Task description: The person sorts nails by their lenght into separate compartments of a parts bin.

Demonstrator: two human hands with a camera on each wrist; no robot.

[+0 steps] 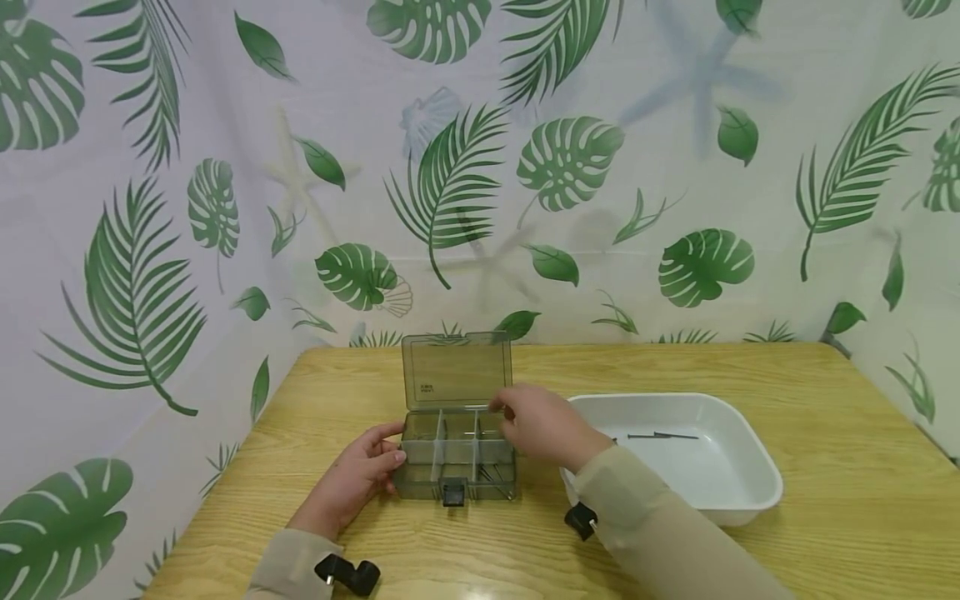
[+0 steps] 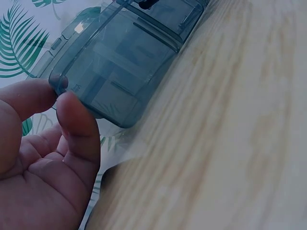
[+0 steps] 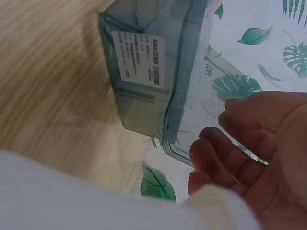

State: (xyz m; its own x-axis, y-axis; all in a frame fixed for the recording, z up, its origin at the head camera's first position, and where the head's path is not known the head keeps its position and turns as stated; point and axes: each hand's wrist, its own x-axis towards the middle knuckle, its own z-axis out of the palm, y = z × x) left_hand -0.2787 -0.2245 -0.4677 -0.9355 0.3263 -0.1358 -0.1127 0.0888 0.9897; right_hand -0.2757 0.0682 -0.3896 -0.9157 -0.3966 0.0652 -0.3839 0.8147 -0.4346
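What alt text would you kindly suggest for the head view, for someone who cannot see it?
A person's left hand grips the side of an open, smoky-clear compartment box on a wooden table, while the right hand hovers over its right side. To the right, a white tray holds thin dark nail-like pieces.

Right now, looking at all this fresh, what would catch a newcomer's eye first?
Probably the green leaf print on the backdrop, which fills the space behind the table. Next, the smoky see-through box with its lid up, the left hand gripping its left side and the right hand over its right rear part. Then the white tray to the right, with thin dark pieces inside.
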